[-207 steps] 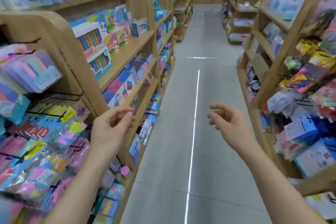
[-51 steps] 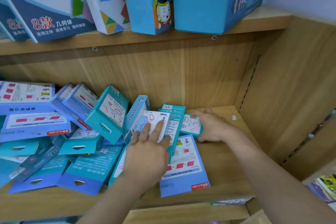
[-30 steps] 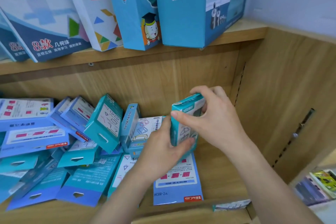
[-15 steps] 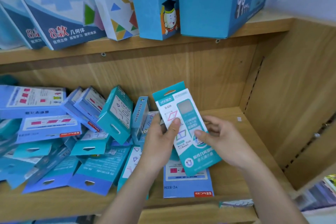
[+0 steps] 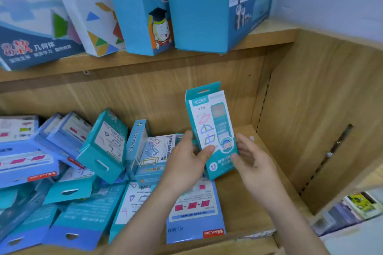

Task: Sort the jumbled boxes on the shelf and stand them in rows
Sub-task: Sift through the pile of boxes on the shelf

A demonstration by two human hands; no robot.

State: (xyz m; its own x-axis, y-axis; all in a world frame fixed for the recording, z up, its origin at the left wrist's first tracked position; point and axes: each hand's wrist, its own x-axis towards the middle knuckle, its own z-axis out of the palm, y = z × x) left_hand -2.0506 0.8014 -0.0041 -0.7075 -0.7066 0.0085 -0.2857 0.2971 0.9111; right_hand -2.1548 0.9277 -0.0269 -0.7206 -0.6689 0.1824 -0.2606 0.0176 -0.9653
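Head view: left hand [image 5: 186,163] and right hand [image 5: 256,164] both hold one teal box [image 5: 211,126] (upright, slightly tilted).

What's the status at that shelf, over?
Left grip and right grip, bare hands, both pinching the teal box, near upright. Shelf corner at right bare. Jumbled boxes heaped at left.

You hold a teal box [image 5: 211,128] upright over the shelf [image 5: 236,213], hang tab up, its white front with coloured shapes facing you. Left of it the other boxes [image 5: 103,147], teal and blue, lie jumbled, some flat, some tilted on one another; a blue box [image 5: 194,211] lies flat just beneath
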